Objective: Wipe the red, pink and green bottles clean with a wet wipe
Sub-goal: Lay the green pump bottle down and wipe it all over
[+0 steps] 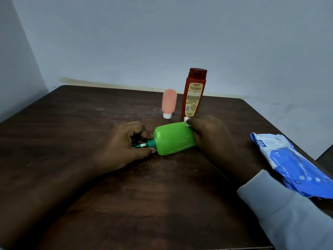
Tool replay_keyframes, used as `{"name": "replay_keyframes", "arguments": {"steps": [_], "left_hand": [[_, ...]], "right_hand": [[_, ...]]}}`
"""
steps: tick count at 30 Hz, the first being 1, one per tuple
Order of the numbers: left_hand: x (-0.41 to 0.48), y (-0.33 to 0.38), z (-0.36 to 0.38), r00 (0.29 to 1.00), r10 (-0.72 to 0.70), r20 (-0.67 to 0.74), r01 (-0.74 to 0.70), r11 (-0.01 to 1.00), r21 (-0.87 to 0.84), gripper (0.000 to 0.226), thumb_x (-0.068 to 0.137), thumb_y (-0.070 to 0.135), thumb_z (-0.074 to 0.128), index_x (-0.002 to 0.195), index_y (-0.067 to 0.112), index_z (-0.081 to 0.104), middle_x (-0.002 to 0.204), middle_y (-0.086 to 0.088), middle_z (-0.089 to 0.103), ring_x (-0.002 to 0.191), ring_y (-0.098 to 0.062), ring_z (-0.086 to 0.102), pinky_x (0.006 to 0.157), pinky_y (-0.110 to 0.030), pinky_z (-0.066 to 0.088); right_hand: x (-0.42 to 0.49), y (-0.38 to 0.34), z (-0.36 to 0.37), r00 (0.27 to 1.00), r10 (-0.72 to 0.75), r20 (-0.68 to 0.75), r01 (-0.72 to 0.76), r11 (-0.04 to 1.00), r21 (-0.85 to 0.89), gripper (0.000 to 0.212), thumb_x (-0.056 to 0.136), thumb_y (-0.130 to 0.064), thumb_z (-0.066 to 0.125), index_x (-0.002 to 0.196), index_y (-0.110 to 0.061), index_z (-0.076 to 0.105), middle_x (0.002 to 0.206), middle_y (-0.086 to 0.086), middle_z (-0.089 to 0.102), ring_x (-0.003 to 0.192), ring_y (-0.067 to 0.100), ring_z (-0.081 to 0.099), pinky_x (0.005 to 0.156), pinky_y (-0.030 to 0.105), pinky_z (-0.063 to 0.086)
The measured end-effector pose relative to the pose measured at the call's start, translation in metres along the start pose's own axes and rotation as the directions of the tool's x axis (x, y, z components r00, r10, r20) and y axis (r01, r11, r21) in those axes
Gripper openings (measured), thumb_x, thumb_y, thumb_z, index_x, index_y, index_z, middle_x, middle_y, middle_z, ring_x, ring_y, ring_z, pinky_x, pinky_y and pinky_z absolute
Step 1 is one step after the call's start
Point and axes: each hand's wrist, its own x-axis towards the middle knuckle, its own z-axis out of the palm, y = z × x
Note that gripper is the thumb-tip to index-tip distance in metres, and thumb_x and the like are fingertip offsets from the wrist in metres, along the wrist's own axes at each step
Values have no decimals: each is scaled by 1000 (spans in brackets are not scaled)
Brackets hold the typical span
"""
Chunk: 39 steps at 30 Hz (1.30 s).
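Note:
The green bottle [173, 139] lies on its side in the middle of the dark wooden table [90, 114], its dark green pump neck pointing left. My left hand [124, 143] grips that neck with curled fingers. My right hand [210, 134] wraps over the bottle's base end and holds a white wet wipe [186, 121] against it; only a small corner of the wipe shows. Behind them the pink bottle [169, 102] stands on its white cap, and the taller red bottle [194, 92] stands upright just to its right.
A blue and white pack of wet wipes [292, 163] lies at the table's right edge, beside my right sleeve. A pale wall rises close behind the table and on the left.

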Motion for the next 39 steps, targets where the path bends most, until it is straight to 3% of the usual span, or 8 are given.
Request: {"name": "replay_keyframes", "arguments": {"steps": [5,10,13,22,26,30,36,39], "left_hand": [[0,2,1,999,-31,-18,31,999,-25,40,66,17,97,79,37,66,81,5,71,76,-15,71,64,-42,58],[-2,-4,3,990,-143,17,143,980,-135,33,65,19,98,82,27,71,83,1,74,78,-19,74,71,-49,62],[-1,-5,5,985,-169,25,170,971,-169,33,62,32,94,86,28,72,86,-2,75,82,-24,75,74,-53,62],[-2,1,1,970,-226,92,238,959,-153,40,64,8,96,85,25,67,89,5,73,82,-19,71,72,-32,60],[-3,0,1,967,-235,96,248,957,-154,38,64,8,96,87,18,68,87,-2,73,83,-26,71,74,-41,60],[0,2,3,962,-252,106,267,950,-163,37,65,8,96,84,24,68,81,10,72,75,-8,70,68,-25,57],[1,4,1,957,-275,91,287,944,-165,35,65,7,96,86,18,70,82,2,73,76,-14,70,70,-29,59],[0,3,0,955,-282,88,292,943,-157,34,65,8,96,86,17,71,83,-2,73,78,-22,72,72,-37,61]], "right_hand": [[2,-32,5,977,-213,18,210,973,95,39,87,-5,64,125,-9,67,123,11,69,112,26,61,96,36,49],[6,34,-6,970,242,7,-242,970,25,31,91,-10,61,120,-17,72,103,17,73,91,35,66,73,33,44],[1,49,-7,944,330,-20,-329,944,9,29,92,-12,60,118,-16,72,100,18,73,89,37,66,72,35,45],[2,-30,10,978,-207,9,207,977,57,33,86,-6,65,118,-6,70,115,12,69,104,28,60,87,39,51],[2,19,5,996,83,-36,-84,995,-48,27,85,-6,67,111,-10,74,100,13,68,93,33,59,75,38,47],[-3,48,-1,954,290,-72,-293,955,-49,23,84,-3,63,104,-8,74,94,16,66,88,38,59,72,39,46],[0,-26,5,987,-160,30,157,985,73,27,88,-5,63,114,-5,70,108,14,66,99,29,58,81,40,49],[2,-25,7,974,-224,43,217,968,122,27,89,-7,60,113,-7,71,108,11,67,100,27,57,83,38,48]]}}
